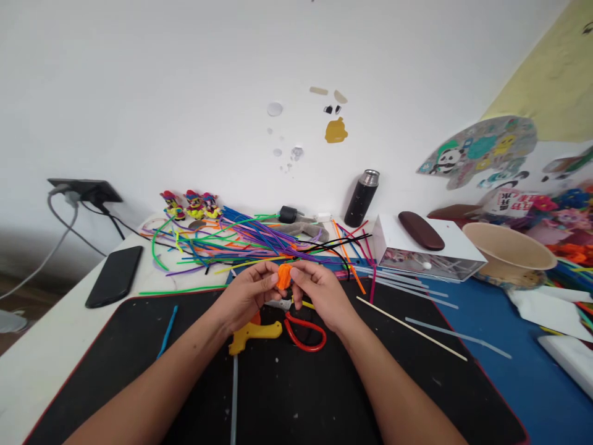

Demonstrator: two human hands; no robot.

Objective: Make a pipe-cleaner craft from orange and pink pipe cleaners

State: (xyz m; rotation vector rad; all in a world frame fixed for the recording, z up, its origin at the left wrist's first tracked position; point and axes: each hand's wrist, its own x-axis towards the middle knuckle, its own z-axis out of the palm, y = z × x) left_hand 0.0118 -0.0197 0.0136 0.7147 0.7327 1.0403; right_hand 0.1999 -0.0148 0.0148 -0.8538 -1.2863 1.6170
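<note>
Both hands meet over the black mat, fingers closed on a small ridged orange piece that looks like pipe cleaner. My left hand pinches it from the left side. From the right, my right hand grips it between thumb and fingers. Just below the hands lie red-handled scissors, their blades partly hidden by the fingers. A yellow glue gun rests beside my left wrist, with a translucent glue stick pointing toward me.
Many coloured pipe cleaners spread along the wall. A black phone lies left, a blue pipe cleaner on the mat. Rightward are a wooden stick, glue sticks, a black flask, a white box and a beige pot.
</note>
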